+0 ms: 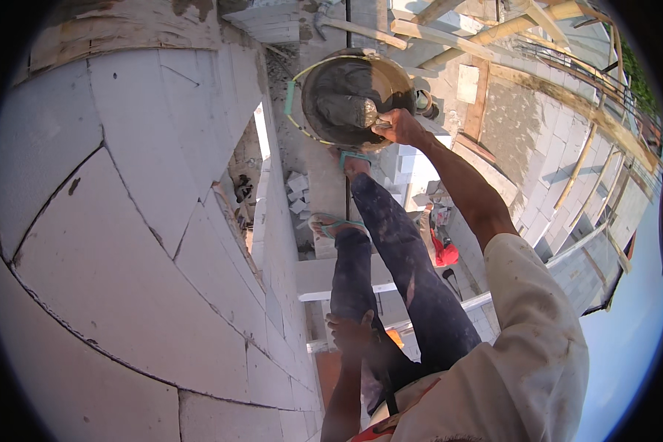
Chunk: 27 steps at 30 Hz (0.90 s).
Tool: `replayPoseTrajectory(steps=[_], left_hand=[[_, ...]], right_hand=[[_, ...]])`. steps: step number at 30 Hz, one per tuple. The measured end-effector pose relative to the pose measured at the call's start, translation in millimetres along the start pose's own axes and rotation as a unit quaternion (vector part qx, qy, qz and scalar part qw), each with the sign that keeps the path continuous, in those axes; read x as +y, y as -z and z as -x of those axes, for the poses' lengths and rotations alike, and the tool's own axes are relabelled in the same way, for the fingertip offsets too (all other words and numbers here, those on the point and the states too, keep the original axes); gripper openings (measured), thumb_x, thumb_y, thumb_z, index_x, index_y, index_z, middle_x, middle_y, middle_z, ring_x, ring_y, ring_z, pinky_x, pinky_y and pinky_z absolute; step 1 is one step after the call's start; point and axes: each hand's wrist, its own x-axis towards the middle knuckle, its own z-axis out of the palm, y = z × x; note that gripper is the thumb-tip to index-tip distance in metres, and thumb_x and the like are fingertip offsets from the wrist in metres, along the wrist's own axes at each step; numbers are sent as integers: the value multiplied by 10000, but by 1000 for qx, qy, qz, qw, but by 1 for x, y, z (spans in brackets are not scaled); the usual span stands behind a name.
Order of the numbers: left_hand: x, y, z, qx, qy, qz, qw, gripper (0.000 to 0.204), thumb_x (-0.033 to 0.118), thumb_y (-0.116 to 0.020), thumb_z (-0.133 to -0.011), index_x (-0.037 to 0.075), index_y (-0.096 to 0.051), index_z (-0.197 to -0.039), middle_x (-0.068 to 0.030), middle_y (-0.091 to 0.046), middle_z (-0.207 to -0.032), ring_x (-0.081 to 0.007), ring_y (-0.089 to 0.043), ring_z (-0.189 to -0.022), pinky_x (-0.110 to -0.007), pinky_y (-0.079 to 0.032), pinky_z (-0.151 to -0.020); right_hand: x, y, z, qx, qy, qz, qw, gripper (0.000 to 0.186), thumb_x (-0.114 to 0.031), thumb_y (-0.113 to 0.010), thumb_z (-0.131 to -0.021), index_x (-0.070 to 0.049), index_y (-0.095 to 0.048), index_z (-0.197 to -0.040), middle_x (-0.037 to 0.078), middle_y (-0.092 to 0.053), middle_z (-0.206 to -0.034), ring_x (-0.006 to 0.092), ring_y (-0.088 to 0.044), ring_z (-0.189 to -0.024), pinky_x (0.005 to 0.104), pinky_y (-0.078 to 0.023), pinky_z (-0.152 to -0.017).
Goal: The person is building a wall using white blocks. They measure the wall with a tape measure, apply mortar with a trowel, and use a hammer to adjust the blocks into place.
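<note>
My right hand (399, 127) is closed around the handle of a trowel at the right side of a round bucket (407, 81). The trowel's blade (365, 113) is smeared grey and dips into wet grey mortar (339, 85). A thin yellow handle with a green grip (289, 97) loops round the bucket's left rim. My left hand (351, 331) lies on my left thigh with its fingers spread over the dark trousers, holding nothing. My sandalled feet (335, 225) stand on a narrow ledge just in front of the bucket.
A tall pale block wall (140, 250) fills the left side. A hammer (365, 32) lies beyond the bucket. Broken white block pieces (297, 190) lie left of my feet. Wooden poles (574, 81) cross the far right. A lower level with a red item (444, 252) shows below.
</note>
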Motion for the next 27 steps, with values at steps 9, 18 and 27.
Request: replayPoseTrajectory(steps=[9,18,27], left_hand=[[-32,-20,-5,66,-74,50,994,1255,702,-752,-807,-113,-175,-1568,-311,-490,-1435,-464,-562,-1305,-544,-493,-1066],[-123,-3,44,65,-232,148,959,854,511,-694,-928,-33,-411,-1522,-276,-546,-1434,-468,-559,-1308,-533,-485,-1075],[-197,-41,31,175,-332,344,861,517,433,-653,-882,-54,-737,-1035,-335,-689,-1135,-479,-664,-1106,-494,-537,-935]], right_hand=[[-65,48,108,63,43,-11,997,513,-467,-730,-900,-12,-719,-1135,245,-733,-980,423,-714,-946,456,-557,-833],[-317,80,362,-10,370,-89,925,189,-165,-701,-909,8,-627,-932,209,-654,-827,394,-657,-737,435,-499,-671],[-534,17,524,-189,371,-47,908,319,-283,-662,-935,32,-614,-946,236,-664,-826,427,-671,-796,459,-516,-725]])
